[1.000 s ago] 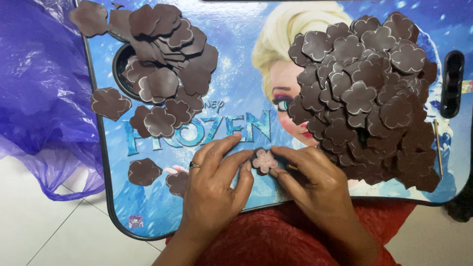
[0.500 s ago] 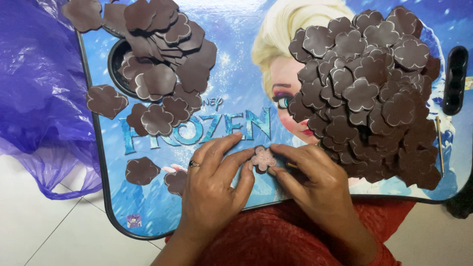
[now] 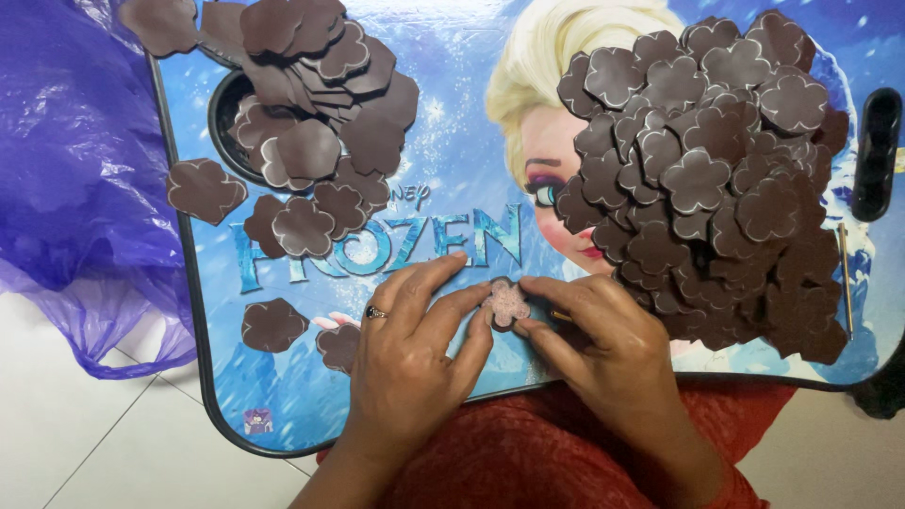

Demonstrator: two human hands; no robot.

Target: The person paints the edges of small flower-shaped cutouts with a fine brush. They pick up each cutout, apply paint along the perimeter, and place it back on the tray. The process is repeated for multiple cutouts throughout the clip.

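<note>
Fingers: both sets of fingertips (image 3: pixel 476 300) pinch together on one small flower cutout (image 3: pixel 507 303), pinkish face up with a dark brown rim, so yeah, clamped on it from both sides.
Left hand: left hand (image 3: pixel 410 353) lies flat-ish near the front edge of the lap tray (image 3: pixel 452 170), ring on one finger, thumb and index touching the cutout's left side.
Right hand: right hand (image 3: pixel 603 344) comes in from the right, fingertips on the cutout's right and lower edge.
Cutout spot: middle of the tray, close to the front edge, just below the printed lettering.
Right pile: big heap of brown flower shapes (image 3: pixel 716 179) covers most of the tray's right half, and the right hand is just beside it.
Left pile: smaller heap of brown pieces (image 3: pixel 316 104) sits over the round cup hole at the back left corner.
Strays: a few loose brown flowers (image 3: pixel 273 323) along the left edge and front left corner.
Bag: purple plastic bag (image 3: pixel 71 179) on the floor, touching the tray's left edge.
Lap: red cloth (image 3: pixel 514 452) under the front edge.
</note>
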